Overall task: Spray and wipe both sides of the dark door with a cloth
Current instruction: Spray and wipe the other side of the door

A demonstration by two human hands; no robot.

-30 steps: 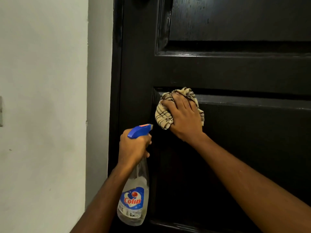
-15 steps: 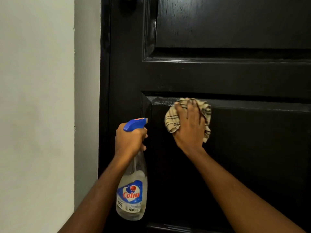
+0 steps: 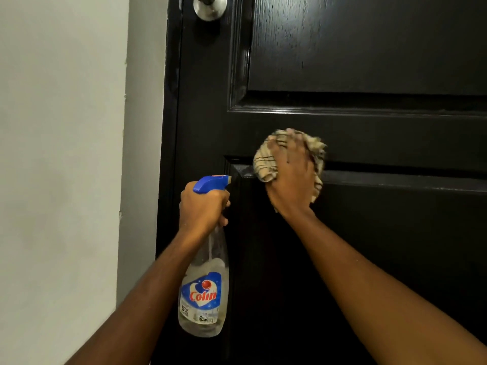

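Two grips: right fingers (image 3: 295,151) curl over cloth (image 3: 264,164) against door (image 3: 369,48), left fingers (image 3: 223,204) clasp bottle (image 3: 203,293).

place: likely a home | cues: dark panelled door (image 3: 369,48), round metal knob (image 3: 210,6), painted wall (image 3: 52,154)

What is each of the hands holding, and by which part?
The left hand grips the spray bottle by its neck, under the trigger head. The right hand holds the bunched cloth against the door.
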